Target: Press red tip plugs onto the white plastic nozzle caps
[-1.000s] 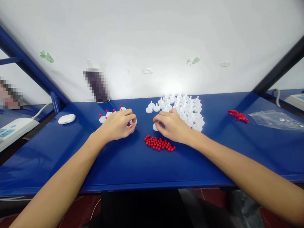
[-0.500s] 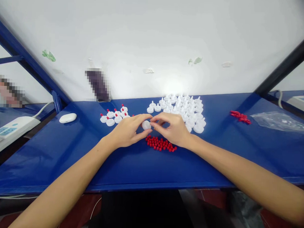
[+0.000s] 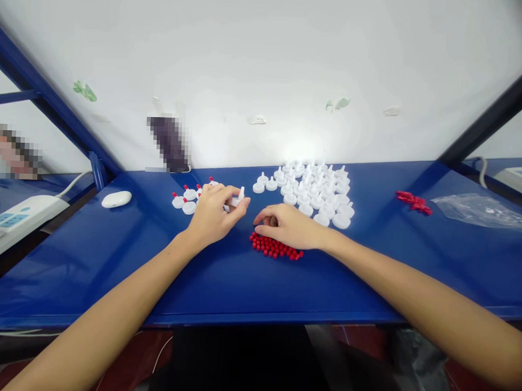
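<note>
Ideally, I should hold the white nozzle cap (image 3: 241, 196) steady, its spout pointing up clear of my fingers, and lift just one of the small red caps (image 3: 278, 250) lightly, so the others don't scatter. My left hand (image 3: 213, 212) is clamped on that nozzle cap, thumb against fingers, above the blue table (image 3: 223, 285). My right hand (image 3: 292, 225) curls over the far edge of the red pile, thumb and fingertips close; whether they pinch anything, I cannot tell
</note>
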Demonstrator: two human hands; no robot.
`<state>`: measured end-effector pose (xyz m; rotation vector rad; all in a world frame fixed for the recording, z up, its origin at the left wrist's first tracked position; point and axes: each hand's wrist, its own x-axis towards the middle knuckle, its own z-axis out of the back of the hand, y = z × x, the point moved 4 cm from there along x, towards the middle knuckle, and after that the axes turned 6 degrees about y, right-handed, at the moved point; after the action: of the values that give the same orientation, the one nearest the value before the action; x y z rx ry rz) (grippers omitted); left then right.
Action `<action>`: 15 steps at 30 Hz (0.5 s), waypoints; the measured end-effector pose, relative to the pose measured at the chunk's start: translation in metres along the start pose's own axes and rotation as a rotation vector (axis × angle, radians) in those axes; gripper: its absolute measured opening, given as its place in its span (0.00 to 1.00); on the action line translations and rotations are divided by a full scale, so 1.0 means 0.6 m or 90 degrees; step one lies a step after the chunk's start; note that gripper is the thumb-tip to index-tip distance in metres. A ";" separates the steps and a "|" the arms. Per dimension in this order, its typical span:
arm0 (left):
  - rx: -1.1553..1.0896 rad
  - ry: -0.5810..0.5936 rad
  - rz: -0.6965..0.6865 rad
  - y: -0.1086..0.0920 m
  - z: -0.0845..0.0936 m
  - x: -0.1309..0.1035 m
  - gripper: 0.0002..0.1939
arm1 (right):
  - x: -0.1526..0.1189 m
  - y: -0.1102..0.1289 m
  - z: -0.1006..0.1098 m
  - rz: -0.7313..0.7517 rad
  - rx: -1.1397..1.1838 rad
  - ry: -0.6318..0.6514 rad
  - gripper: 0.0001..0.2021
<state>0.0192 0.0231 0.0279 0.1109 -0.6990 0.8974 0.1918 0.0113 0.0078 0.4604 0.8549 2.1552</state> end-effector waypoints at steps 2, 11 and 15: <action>-0.012 -0.008 -0.015 -0.008 -0.005 -0.003 0.12 | 0.001 -0.002 -0.001 0.010 -0.003 -0.002 0.06; -0.087 0.081 -0.004 -0.018 -0.021 -0.004 0.11 | 0.011 -0.015 0.005 0.021 -0.021 -0.100 0.09; -0.047 0.088 -0.019 -0.014 -0.016 0.000 0.12 | 0.010 -0.026 0.011 0.004 0.166 -0.201 0.09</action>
<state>0.0303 0.0214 0.0219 -0.0072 -0.6002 0.8417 0.1994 0.0264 0.0016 0.9087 0.9542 1.9133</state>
